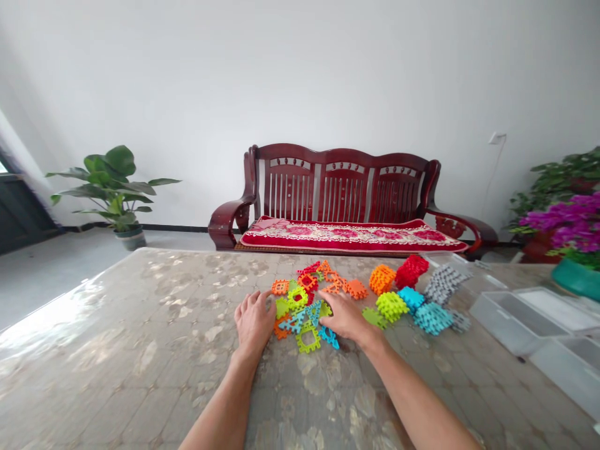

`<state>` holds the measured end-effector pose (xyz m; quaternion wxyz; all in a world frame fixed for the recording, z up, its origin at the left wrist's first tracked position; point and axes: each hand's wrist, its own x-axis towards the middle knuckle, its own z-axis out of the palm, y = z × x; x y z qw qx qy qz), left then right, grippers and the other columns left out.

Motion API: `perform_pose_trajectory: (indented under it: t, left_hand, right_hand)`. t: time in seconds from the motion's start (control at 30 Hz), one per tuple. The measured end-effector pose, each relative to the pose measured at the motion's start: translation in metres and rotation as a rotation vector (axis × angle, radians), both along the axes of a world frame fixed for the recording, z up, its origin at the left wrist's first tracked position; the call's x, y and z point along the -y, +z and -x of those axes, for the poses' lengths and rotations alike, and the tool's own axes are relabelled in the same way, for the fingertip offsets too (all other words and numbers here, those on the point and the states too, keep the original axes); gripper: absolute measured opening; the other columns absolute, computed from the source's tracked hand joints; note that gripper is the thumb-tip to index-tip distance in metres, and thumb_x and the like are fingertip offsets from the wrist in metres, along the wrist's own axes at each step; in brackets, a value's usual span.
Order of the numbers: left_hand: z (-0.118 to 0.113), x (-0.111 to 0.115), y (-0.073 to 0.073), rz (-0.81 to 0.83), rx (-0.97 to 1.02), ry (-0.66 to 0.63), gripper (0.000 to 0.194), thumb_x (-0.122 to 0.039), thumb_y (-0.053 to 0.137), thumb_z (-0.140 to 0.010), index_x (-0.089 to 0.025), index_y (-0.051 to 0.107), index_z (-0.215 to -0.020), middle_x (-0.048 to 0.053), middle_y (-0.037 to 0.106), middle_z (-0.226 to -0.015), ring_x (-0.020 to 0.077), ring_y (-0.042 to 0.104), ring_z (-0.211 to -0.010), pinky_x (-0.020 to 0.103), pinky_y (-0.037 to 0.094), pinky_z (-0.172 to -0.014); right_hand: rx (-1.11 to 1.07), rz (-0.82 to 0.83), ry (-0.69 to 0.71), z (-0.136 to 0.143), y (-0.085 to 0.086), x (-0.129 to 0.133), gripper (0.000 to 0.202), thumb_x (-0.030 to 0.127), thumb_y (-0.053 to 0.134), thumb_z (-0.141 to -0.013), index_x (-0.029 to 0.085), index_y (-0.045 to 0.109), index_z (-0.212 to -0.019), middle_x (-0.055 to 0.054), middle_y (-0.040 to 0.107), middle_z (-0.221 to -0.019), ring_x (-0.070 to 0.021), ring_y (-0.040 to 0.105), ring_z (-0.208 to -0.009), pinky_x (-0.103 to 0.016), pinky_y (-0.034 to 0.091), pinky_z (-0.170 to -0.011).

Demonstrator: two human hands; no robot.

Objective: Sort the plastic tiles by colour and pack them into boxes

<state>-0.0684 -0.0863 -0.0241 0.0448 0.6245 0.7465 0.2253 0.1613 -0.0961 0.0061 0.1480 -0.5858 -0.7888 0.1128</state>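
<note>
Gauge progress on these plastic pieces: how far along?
Looks partway. Apparently done: single-colour stacks to the right. In hand: left hand and right hand at the mixed pile; grip unclear. Remaining, probably: that pile, with red, orange, lime and blue jumbled together.

Beyond the worktop [164, 350], the bench [344, 181] is showing glossy dark wood under a patterned cloth cover [356, 235]; on the worktop, matt plastic pieces [309, 338] are lying, beside boxes [509, 319] of seemingly smooth, translucent plastic.
</note>
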Motion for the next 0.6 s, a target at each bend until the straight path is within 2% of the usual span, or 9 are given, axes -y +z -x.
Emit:
perform_pose_trajectory:
  t: [0.1, 0.27, 0.37, 0.47, 0.6]
  left_hand:
    - [0.000, 0.000, 0.000, -0.004, -0.006, -0.004, 0.041, -0.035, 0.040, -0.091, -0.029, 0.062, -0.125, 0.008, 0.057, -0.136, 0.0277, 0.044, -0.132, 0.046, 0.028, -0.110]
    - [0.000, -0.002, 0.000, -0.009, -0.002, 0.003, 0.039, -0.034, 0.044, -0.089, -0.030, 0.063, -0.123, 0.008, 0.058, -0.135, 0.0258, 0.047, -0.128, 0.044, 0.029, -0.109]
    - [0.000, -0.001, 0.000, -0.011, 0.000, 0.004, 0.039, -0.034, 0.045, -0.088, -0.030, 0.063, -0.123, 0.008, 0.058, -0.135, 0.0259, 0.047, -0.128, 0.044, 0.029, -0.109]
    - [0.000, 0.000, 0.001, -0.010, 0.000, -0.001, 0.040, -0.034, 0.043, -0.089, -0.030, 0.063, -0.123, 0.008, 0.058, -0.135, 0.0268, 0.046, -0.129, 0.045, 0.029, -0.109]
    - [0.000, 0.000, 0.001, -0.006, 0.000, -0.007, 0.041, -0.035, 0.039, -0.091, -0.029, 0.062, -0.124, 0.008, 0.058, -0.135, 0.0268, 0.047, -0.128, 0.045, 0.028, -0.109]
  right_hand:
    - [0.032, 0.006, 0.015, 0.002, 0.002, -0.004, 0.063, 0.022, 0.062, -0.071, 0.021, 0.054, -0.134, -0.009, 0.060, -0.128, -0.0242, 0.052, -0.119, -0.035, 0.038, -0.101]
    - [-0.009, -0.048, -0.057, 0.004, -0.001, -0.005, 0.058, 0.010, 0.059, -0.068, 0.024, 0.059, -0.124, -0.006, 0.057, -0.120, -0.0189, 0.056, -0.109, -0.027, 0.043, -0.092]
    - [-0.043, -0.141, -0.074, 0.000, -0.003, -0.003, 0.050, 0.001, 0.048, -0.072, 0.025, 0.064, -0.113, -0.004, 0.058, -0.112, -0.0159, 0.058, -0.105, -0.024, 0.043, -0.093]
    - [-0.064, -0.215, -0.095, -0.010, -0.005, -0.002, 0.044, 0.000, 0.042, -0.077, 0.024, 0.067, -0.105, -0.005, 0.060, -0.109, -0.0167, 0.058, -0.103, -0.026, 0.044, -0.092]
    - [-0.105, -0.191, -0.077, -0.024, -0.010, 0.001, 0.054, -0.006, 0.038, -0.072, 0.023, 0.068, -0.105, -0.006, 0.063, -0.109, -0.0171, 0.058, -0.103, -0.028, 0.044, -0.092]
